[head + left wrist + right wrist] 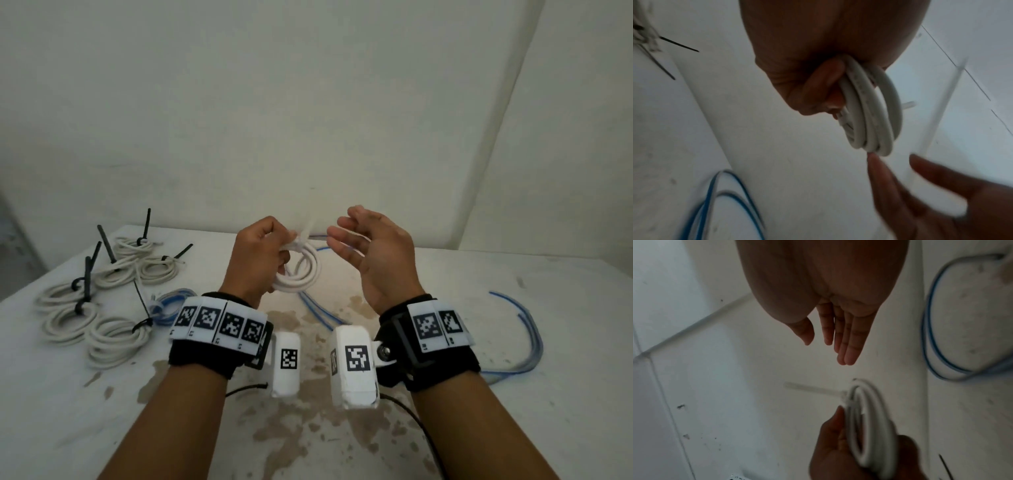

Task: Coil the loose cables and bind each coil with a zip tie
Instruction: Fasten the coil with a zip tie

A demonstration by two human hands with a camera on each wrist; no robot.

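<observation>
My left hand (pixel 274 250) holds a white cable coil (pixel 305 274) above the table, fingers curled round its top; the same coil (pixel 875 113) hangs from the fingers in the left wrist view. A white zip tie (pixel 812 388) wraps the coil (pixel 869 426), its tail sticking out sideways. A short way right of the coil, my right hand (pixel 346 236) hovers with relaxed fingers (pixel 846 345) and holds nothing. A loose blue cable (pixel 527 329) lies on the table at the right, and another stretch of blue cable (pixel 318 308) runs under the hands.
Several white coils (pixel 113 339) bound with black zip ties (pixel 89 274) lie at the left of the white stained table (pixel 342 428). Beside them sits a small blue coil (pixel 168 305). A white wall stands right behind the table's far edge.
</observation>
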